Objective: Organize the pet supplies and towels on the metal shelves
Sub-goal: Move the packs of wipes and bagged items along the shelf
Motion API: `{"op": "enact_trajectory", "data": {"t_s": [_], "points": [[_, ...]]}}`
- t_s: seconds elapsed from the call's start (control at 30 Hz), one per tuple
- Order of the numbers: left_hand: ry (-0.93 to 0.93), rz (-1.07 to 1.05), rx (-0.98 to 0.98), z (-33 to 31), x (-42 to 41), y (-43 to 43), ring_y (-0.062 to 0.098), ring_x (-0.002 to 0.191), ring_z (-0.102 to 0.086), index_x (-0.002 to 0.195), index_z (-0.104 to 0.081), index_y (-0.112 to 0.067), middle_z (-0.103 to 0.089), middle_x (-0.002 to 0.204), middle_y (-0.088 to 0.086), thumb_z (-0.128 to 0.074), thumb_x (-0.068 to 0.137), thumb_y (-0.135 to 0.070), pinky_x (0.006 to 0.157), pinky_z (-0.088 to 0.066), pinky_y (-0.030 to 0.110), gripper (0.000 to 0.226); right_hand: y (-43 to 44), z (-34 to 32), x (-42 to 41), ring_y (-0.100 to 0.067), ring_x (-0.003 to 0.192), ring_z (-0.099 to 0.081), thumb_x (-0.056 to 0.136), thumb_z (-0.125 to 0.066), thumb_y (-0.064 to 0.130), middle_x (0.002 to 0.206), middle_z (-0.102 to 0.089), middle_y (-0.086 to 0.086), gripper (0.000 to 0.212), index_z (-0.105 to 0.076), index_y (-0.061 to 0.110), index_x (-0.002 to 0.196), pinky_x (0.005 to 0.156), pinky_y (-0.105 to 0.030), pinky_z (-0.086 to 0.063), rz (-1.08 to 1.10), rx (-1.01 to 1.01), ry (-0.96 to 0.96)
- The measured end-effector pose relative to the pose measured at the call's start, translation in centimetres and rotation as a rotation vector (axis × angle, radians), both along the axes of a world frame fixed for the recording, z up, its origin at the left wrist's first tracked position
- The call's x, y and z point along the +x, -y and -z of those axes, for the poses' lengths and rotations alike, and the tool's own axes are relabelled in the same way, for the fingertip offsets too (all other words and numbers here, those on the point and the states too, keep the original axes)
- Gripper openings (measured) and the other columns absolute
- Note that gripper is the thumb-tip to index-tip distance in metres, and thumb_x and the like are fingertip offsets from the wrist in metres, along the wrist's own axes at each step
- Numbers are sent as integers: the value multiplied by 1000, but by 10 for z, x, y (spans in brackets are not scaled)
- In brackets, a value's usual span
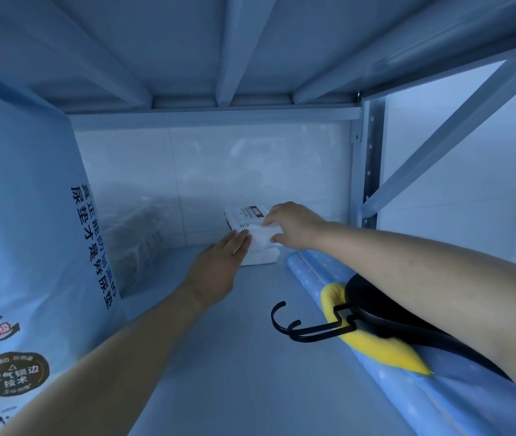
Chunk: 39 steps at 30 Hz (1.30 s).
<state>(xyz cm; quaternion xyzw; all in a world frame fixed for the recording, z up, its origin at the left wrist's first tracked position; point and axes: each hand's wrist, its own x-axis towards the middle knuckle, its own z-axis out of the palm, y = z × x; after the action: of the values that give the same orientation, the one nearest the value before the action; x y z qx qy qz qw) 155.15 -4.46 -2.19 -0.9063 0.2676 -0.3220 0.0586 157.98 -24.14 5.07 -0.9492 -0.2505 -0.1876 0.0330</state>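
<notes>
**Shelf check – both hands at the white stack**

From my remote station I recorded the white stack (pixel 261 256) of folded, wrapped pieces near the back edge of the metal shelf (pixel 219 357), right of its middle, a labelled pack (pixel 245 215) on top towards the rear. The left hand (pixel 219 265) lay flat, fingers straight, against the stack's left side – it held nothing. The right hand (pixel 291 226) pinched the stack's upper layer between curled thumb and fingers. A large pet-pad bag (pixel 30 231) stood along the left edge, with a clear plastic bag (pixel 137 228) behind it. A blue dotted roll (pixel 319 265) lay along the right edge, carrying a yellow pad (pixel 373 347) and a black hook (pixel 285 325).
</notes>
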Motion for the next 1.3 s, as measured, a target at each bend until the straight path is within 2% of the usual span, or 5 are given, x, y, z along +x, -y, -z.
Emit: {"op": "enact_trajectory", "data": {"t_s": [0.23,0.57,0.77,1.13,1.3], "points": [[-170,-240,73,-11,14,4,20,145,1,149,4,-12,15,157,-4,-39,90,-3,108,-32,41,74,5,1,-11,-22,123,-42,94,-48,20,145,-30,-1,42,-45,13,136,98,-35,-40,-5,-207,-48],[-211,-185,43,-4,14,0,18,145,-1,149,-8,-10,14,157,2,-42,89,-4,105,-35,34,69,-3,1,-5,-22,138,-29,96,-39,16,158,1,4,60,-13,12,149,103,-36,-38,75,-458,-176],[-281,-151,40,1,13,5,16,144,-10,150,-6,-11,5,158,2,-41,90,-6,107,-33,32,69,-6,5,3,-31,114,-53,88,-42,7,158,9,2,67,-12,3,147,88,-38,-49,171,-414,-234],[-300,-161,-116,-12,29,12,19,145,0,149,-7,-11,18,156,0,-47,89,-11,106,-36,35,72,-1,10,13,-25,127,-43,87,-49,15,158,2,3,58,-29,3,140,99,-40,-43,126,-271,-282],[-436,-102,-184,-7,29,16,21,137,-26,148,-13,-11,21,155,-1,-47,88,-7,103,-39,32,69,-1,13,12,-24,131,-39,86,-50,15,158,3,4,58,-30,3,140,103,-40,-41,113,-207,-323]]}}
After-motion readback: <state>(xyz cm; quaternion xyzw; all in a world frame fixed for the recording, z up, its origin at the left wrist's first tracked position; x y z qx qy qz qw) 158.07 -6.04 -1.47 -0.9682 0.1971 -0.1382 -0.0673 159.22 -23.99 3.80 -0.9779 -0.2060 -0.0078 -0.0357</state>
